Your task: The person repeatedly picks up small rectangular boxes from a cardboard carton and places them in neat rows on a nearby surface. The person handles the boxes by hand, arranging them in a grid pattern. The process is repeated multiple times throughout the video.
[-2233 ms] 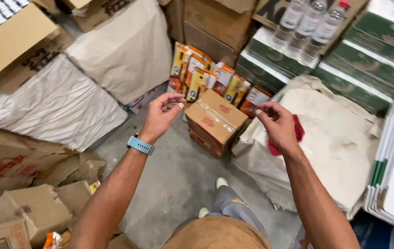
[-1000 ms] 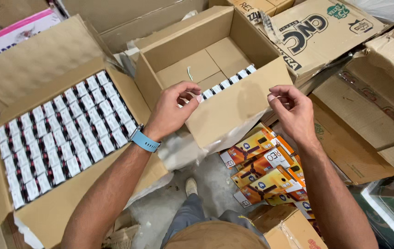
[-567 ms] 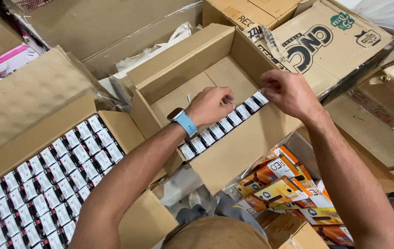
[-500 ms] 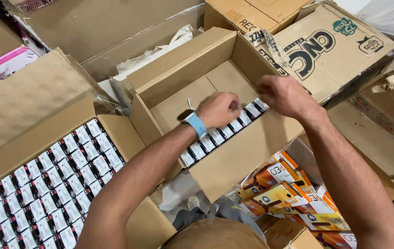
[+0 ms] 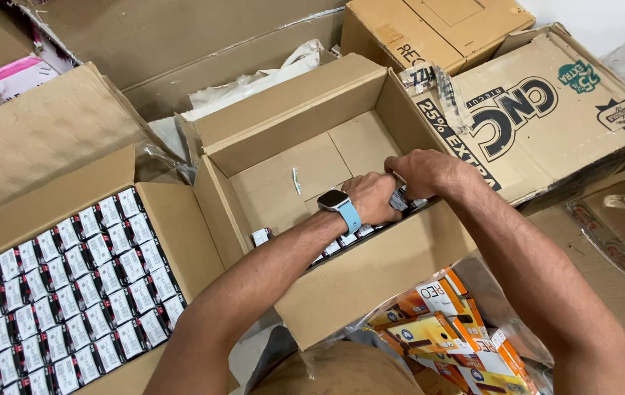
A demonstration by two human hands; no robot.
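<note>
Both hands inside the open cardboard box (image 5: 371, 278) at frame centre. Left hand (image 5: 372, 197) curled over the row of small black-and-white packets (image 5: 341, 240) lined along the near wall of the box; blue-strapped watch (image 5: 339, 205) on that wrist. Right hand (image 5: 420, 174) just at 2 o'clock of the left, touching it, fingers pinched on one packet (image 5: 400, 199) at the far end of the row. Hands together; grip of the left on the packets hidden by its own back, cannot tell whether closed on any. Rest of the box floor bare cardboard, one small scrap (image 5: 296, 181) lying on it at 10 o'clock of the hands.

At 8 o'clock, second open carton (image 5: 144, 212) packed full with like black-and-white packets (image 5: 63, 292) in tight rows. At 5 o'clock, clear-wrapped bundle of orange and yellow packs (image 5: 444, 336), just beside the box's near wall. At 2 o'clock, large printed carton (image 5: 546, 110), flap-side up, loose tape (image 5: 444, 88) hanging at its corner. At 12 o'clock, white sacking (image 5: 254, 84) wedged behind the box.
</note>
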